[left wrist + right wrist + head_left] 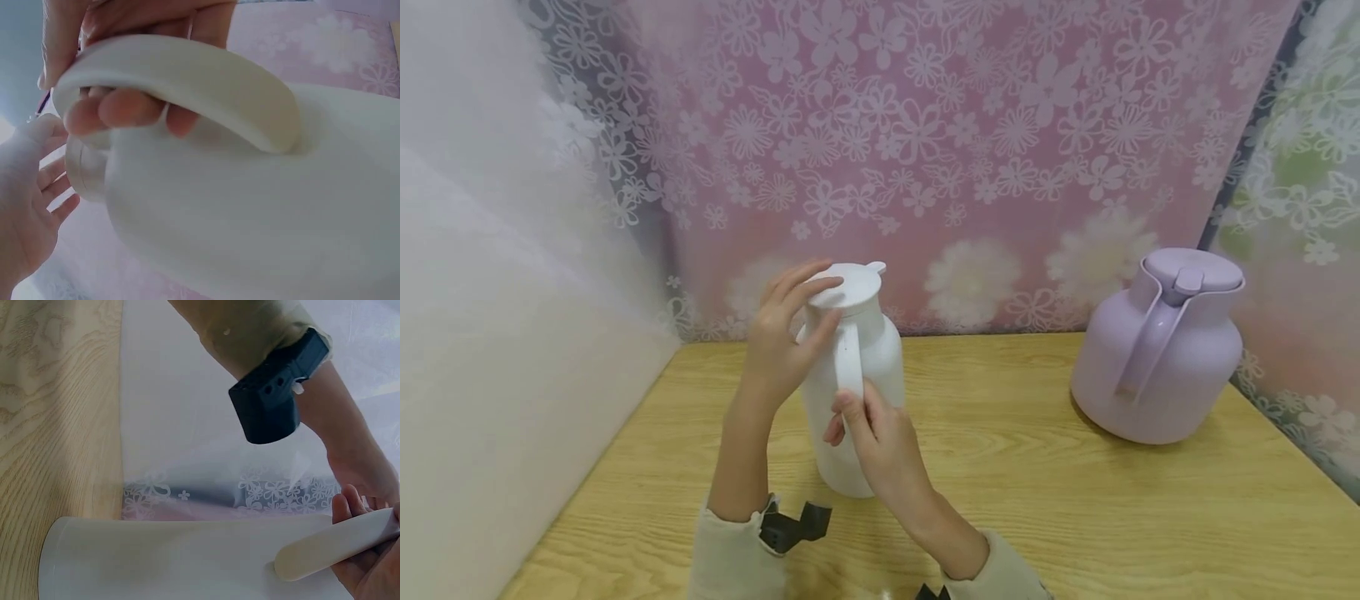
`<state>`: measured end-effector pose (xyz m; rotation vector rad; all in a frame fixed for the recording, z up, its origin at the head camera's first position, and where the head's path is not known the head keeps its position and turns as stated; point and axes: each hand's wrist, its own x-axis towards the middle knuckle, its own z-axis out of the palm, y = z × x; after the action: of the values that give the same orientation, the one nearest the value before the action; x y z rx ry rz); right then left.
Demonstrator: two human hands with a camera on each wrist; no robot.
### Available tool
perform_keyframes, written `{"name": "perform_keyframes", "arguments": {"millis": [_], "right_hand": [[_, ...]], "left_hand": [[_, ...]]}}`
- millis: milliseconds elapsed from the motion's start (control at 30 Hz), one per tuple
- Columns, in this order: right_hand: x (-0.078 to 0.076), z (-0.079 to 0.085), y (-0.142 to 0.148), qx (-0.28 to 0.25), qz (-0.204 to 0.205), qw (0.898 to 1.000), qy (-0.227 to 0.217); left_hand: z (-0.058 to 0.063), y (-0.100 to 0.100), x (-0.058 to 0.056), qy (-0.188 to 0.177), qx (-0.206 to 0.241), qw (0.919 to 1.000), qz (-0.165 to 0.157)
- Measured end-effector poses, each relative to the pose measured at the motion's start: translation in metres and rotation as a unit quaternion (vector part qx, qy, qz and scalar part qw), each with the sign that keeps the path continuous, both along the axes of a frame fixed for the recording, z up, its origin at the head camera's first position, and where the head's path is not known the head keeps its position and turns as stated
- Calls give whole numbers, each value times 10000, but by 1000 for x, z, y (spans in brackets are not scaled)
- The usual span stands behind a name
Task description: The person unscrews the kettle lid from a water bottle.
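A white thermos jug (883, 354) stands upright on the wooden table, its handle facing me. My right hand (891, 446) grips the lower part of the handle (848, 358), and its fingertips show through the handle loop in the left wrist view. Up at the round lid (859, 288), my left hand (781, 333) has its fingers spread over the left side, thumb near the handle's top. The left wrist view shows this left hand (28, 206) with loosely extended fingers beside the jug's neck; whether every fingertip touches is unclear.
A lilac thermos jug (1161, 358) stands at the right of the wooden table (992, 417). Behind the table hangs a pink floral sheet (955, 167), and a whitish sheet (527, 292) borders the left side. Black wrist devices (269, 394) sit on both forearms.
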<state>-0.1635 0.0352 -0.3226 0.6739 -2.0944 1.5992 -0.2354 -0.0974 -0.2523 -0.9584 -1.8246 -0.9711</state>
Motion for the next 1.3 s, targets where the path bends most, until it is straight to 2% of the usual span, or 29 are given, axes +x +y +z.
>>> {"name": "perform_keyframes", "arguments": {"millis": [167,267,400,600,700,833,933,1033,1167,1233,1300], "right_hand": [[-1,0,0,-42,44,10000,21],[-2,-1,0,-53,43,10000,40],[0,-1,-1,-64,31,10000,39],[0,-1,-2,-67,2,10000,58],[0,-1,-1,-76,-12,10000,55],[0,-1,0,-50,-61,10000,51],[0,-2,0,-61,-95,9999,27],[0,-2,0,-109,-69,9999,28],[-1,-3,0,-81,-49,9999,41],[-1,-3,0,-65,-47,10000,40],[-1,-2,0,-53,-47,10000,19]], "left_hand": [[-12,-4,-6,-58,352,9977,-579],[-18,-4,-11,-96,551,9953,-793],[-19,-4,-13,-70,748,9940,-796],[-15,-2,-10,-68,986,9919,-793],[-10,2,-5,-272,1025,9932,-470],[-1,13,4,-511,814,9945,410],[3,24,10,-552,549,9909,1096],[6,31,12,-559,374,9851,1581],[9,32,12,-479,133,9823,1804],[10,30,12,-396,-47,9834,1771],[10,27,12,-311,-182,9865,1597]]}}
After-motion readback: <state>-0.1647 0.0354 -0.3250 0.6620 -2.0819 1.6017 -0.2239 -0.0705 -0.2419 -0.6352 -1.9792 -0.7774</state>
